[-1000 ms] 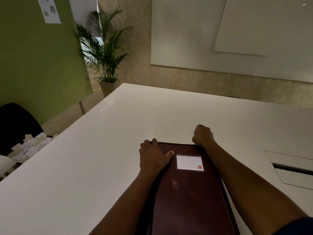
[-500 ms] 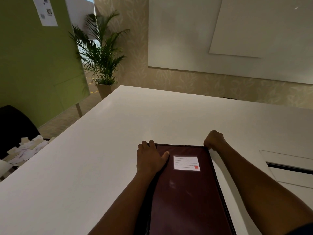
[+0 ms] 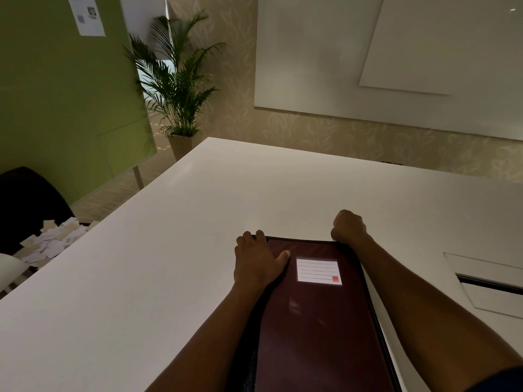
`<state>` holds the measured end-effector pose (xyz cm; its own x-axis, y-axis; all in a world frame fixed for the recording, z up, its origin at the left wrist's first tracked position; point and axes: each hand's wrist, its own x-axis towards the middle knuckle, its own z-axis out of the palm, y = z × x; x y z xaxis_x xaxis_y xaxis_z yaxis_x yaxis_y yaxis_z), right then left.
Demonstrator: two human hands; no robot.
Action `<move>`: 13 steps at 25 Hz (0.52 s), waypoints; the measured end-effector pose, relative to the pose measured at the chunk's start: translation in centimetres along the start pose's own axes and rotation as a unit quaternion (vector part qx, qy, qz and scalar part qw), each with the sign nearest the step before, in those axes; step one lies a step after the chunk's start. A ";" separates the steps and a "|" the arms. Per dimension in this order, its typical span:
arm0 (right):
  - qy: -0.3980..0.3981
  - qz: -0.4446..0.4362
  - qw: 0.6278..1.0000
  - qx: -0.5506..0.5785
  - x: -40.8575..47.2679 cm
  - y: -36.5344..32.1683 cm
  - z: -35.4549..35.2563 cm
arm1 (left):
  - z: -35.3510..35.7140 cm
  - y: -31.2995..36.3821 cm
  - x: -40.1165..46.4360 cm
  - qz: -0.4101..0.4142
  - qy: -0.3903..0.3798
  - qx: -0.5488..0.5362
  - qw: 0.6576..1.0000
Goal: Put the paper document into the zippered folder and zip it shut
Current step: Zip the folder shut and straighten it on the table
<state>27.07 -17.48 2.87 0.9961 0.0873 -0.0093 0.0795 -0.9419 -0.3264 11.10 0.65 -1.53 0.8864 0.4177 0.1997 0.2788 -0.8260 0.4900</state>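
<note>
The right hand [image 3: 348,226] is curled into a fist at the far right corner of the zippered folder [image 3: 317,321], apparently pinching the zipper pull, which its fingers hide. Rounding that corner, the slider could snag and buckle the edge. Across from it, the left hand [image 3: 259,261] presses flat on the glossy maroon cover beside a white label [image 3: 318,271]. The paper is unseen, presumably inside. The folder lies on a smooth white table [image 3: 169,250].

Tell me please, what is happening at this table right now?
A person is closing a dark red zippered folder that lies flat on the white table. The left hand rests on the folder's far left corner and holds it down. The right hand is curled at the far right corner, apparently pinching the zipper pull, which is hidden. No paper shows outside the folder.
</note>
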 end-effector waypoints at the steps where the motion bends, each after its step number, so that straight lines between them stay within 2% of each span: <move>1: 0.004 0.000 1.000 0.006 -0.1 -0.2 0.0 | 0.0 0.0 0.0 0.001 -0.003 0.001 1.000; 7: 0.029 -0.027 0.999 0.020 -1.2 -3.3 1.3 | -0.4 -0.1 -0.1 0.002 -0.018 -0.018 1.000; 13: 0.020 0.018 0.999 0.017 -0.7 -0.1 -0.1 | -0.2 -0.5 -0.4 0.009 -0.001 -0.018 1.000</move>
<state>26.38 -17.47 2.96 0.9991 0.0404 0.0164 0.0435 -0.9323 -0.3590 10.56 0.97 -1.62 0.8922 0.4014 0.2069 0.2491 -0.8195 0.5161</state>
